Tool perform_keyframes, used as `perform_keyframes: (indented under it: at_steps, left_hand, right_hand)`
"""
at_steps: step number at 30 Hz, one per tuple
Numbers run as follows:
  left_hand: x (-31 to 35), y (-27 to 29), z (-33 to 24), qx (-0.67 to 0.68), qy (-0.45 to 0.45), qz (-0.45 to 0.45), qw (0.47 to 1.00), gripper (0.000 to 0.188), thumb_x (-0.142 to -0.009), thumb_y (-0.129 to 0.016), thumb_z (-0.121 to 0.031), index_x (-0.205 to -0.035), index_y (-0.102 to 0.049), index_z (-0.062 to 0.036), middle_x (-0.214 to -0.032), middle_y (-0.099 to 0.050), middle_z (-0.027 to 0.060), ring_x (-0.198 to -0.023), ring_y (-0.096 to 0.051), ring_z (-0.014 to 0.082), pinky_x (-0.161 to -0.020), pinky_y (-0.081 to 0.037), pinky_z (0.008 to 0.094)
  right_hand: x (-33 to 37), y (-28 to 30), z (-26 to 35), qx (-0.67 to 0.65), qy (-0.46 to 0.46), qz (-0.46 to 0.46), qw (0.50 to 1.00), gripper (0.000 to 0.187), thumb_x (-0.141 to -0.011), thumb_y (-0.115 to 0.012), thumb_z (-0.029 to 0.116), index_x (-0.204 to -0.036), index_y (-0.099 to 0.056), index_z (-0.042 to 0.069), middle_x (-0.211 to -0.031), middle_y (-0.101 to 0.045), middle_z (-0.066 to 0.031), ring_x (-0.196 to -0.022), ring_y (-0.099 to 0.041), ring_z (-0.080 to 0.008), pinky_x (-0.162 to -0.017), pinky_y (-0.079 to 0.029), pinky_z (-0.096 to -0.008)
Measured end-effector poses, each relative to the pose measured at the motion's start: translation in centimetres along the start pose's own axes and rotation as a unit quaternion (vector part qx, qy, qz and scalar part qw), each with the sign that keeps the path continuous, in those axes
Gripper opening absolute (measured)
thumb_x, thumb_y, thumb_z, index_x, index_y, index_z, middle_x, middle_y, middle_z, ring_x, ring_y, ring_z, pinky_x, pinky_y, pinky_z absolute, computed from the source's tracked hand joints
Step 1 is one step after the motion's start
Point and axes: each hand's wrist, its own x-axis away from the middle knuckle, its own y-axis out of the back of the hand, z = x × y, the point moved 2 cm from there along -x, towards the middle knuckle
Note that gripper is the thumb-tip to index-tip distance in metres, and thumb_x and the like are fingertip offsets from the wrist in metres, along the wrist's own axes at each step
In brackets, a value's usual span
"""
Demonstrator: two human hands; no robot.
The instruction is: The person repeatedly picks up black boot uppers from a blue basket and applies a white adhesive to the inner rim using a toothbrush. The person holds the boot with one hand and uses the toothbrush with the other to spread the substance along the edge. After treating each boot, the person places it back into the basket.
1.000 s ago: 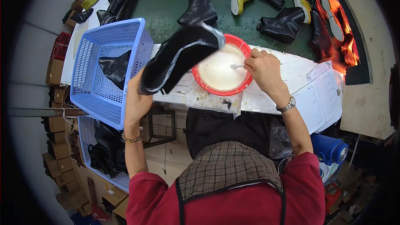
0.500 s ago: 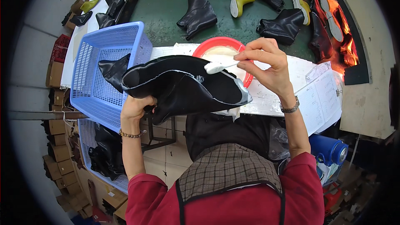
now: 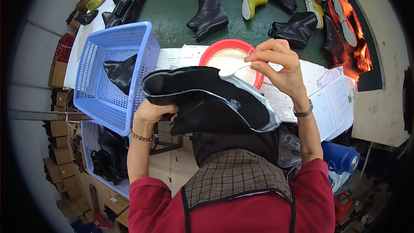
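My left hand (image 3: 151,111) is closed around the underside of a black leather boot upper (image 3: 198,118), holding it up in front of me. White paste lines the upper's bottom edge, thickest at the right end. Between the thumb and fingers of my right hand (image 3: 282,64) is a thin-handled brush (image 3: 226,74), its head coated white and touching the upper's far edge. Just behind the upper stands a red bowl (image 3: 208,53) with creamy white paste inside, partly hidden by my right hand and the upper.
Left of me, a blue plastic basket (image 3: 82,87) holds a black upper; a second basket (image 3: 88,153) below holds several. Black uppers (image 3: 208,15) and yellow-green boot forms (image 3: 255,1) lie on the green table. Papers (image 3: 330,105) and a blue flask (image 3: 340,156) are at right.
My left hand has moved right and tilted the upper, showing more of its open bottom. The brush has gone from above the opening onto the far edge, where more white paste now shows.
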Motion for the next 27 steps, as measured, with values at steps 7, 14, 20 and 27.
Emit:
perform_keyframes:
  at_steps: [7,14,20,27]
  left_hand:
    - [-0.9,-2.3,0.6,0.02,0.137,0.163,0.977,0.031,-0.078,-0.062,0.015,-0.108,-0.063,0.0084,-0.073,-0.066,0.0119,-0.057,-0.064,0.0213,-0.051,-0.052,0.0348]
    - [-1.8,-6.0,1.1,-0.002,0.217,0.256,0.942,0.041,-0.072,-0.056,0.014,-0.112,-0.058,0.011,-0.075,-0.065,0.0123,-0.054,-0.061,0.0189,-0.045,-0.051,0.032]
    - [-1.3,-3.7,2.1,0.05,0.169,0.203,0.963,0.015,-0.077,-0.061,0.013,-0.091,-0.064,0.01,-0.071,-0.064,0.0132,-0.054,-0.062,0.0213,-0.046,-0.052,0.0344]
    - [0.0,0.5,2.4,0.099,0.021,0.048,0.994,0.031,-0.071,-0.065,0.017,-0.1,-0.065,0.0078,-0.075,-0.066,0.012,-0.056,-0.064,0.0232,-0.046,-0.054,0.035]
  right_hand:
    - [-1.9,0.0,0.4,-0.009,0.029,0.05,0.998,0.013,-0.082,-0.082,0.017,-0.094,-0.081,0.013,-0.088,-0.069,0.0032,-0.077,-0.058,-0.0092,-0.082,-0.033,-0.0307]
    - [-3.2,-1.3,0.8,0.022,0.08,0.105,0.991,0.014,-0.08,-0.084,0.018,-0.092,-0.08,0.014,-0.089,-0.069,0.0035,-0.078,-0.058,-0.0108,-0.082,-0.033,-0.0316]
    - [-2.4,-1.9,-0.1,-0.038,0.026,0.058,0.997,0.019,-0.074,-0.086,0.012,-0.092,-0.08,0.011,-0.09,-0.069,0.0011,-0.087,-0.061,-0.0131,-0.088,-0.038,-0.0314]
    - [2.7,-1.1,-2.1,-0.09,-0.093,-0.029,0.991,0.017,-0.077,-0.085,0.009,-0.093,-0.08,0.009,-0.091,-0.069,-0.0012,-0.082,-0.063,-0.012,-0.085,-0.041,-0.0297]
